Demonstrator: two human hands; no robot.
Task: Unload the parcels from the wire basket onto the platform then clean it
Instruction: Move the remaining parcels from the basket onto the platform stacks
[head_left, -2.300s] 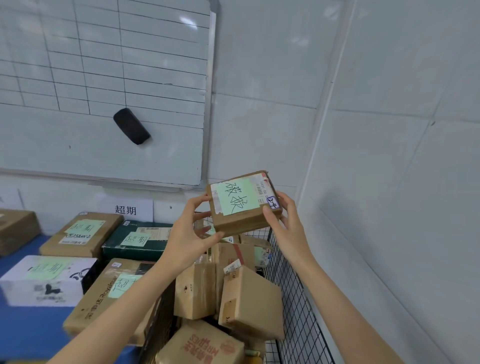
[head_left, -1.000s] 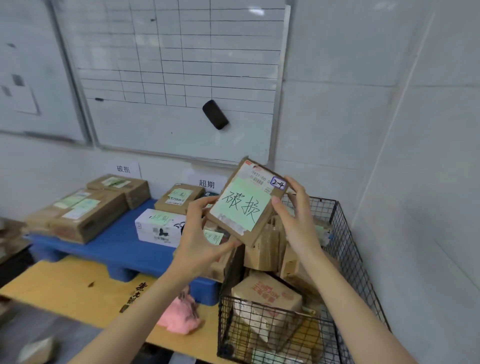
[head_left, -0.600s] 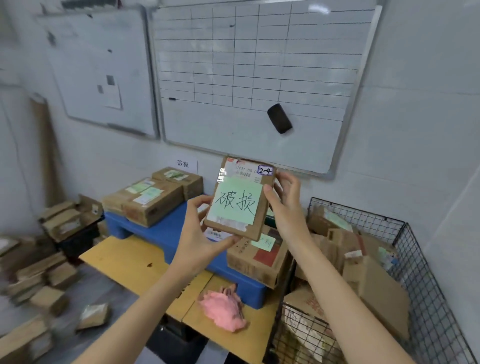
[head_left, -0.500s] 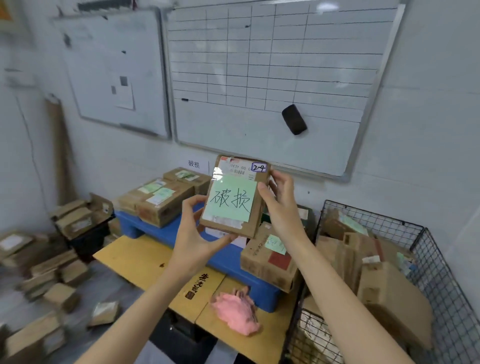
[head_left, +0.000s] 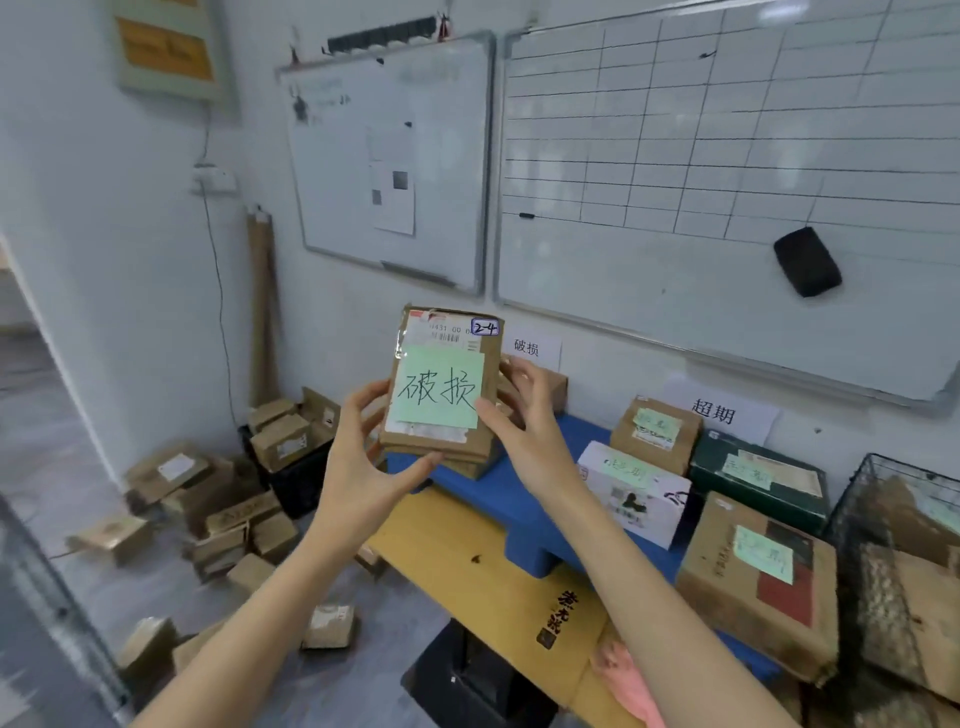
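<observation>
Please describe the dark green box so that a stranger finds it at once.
Look under the gridded whiteboard to the blue platform. The dark green box lies at its back, beside the wire basket; its neighbours are brown or white.

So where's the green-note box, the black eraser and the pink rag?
parcel with the green note (head_left: 439, 395), head view, on the note.
black whiteboard eraser (head_left: 807, 261), head view, its middle.
pink cloth (head_left: 626, 680), head view, its middle.
</observation>
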